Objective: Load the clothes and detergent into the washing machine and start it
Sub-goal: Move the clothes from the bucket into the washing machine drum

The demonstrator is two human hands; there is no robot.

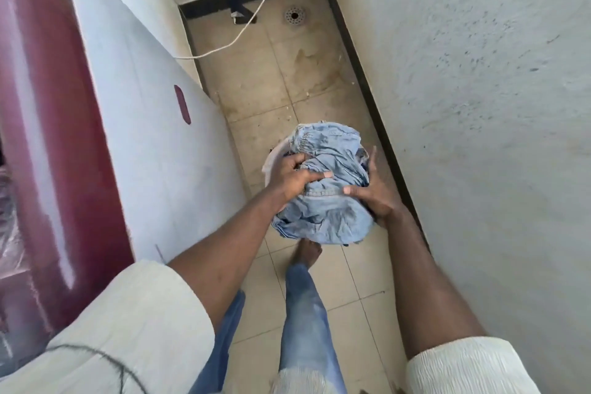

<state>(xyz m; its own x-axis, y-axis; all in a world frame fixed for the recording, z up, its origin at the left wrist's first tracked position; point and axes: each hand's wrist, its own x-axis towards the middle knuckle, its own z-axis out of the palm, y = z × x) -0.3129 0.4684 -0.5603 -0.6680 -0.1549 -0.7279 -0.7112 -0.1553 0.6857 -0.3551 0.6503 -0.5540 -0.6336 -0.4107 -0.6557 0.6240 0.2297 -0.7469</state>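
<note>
Both hands clasp a bundle of pale denim clothes (323, 195) from opposite sides: left hand (295, 177) w/ fingers dug into the top fabric, right hand (379, 193) pressed vs. the right flank, thumb on the cloth. Bundle sits in/over a white tub (271, 158); only part of its rim shows at upper left, rest hidden by fabric. Darker garment edges peek out on the right, type unclear. Below: bare foot (307, 254) on beige tiled floor (287, 80). Washing machine (153, 125), white side w/ maroon top, stands at left, its opening cut off by frame edge. Floor drain (294, 14) and white cord (249, 25) lie far back; rough white wall (479, 73) at right.
</note>
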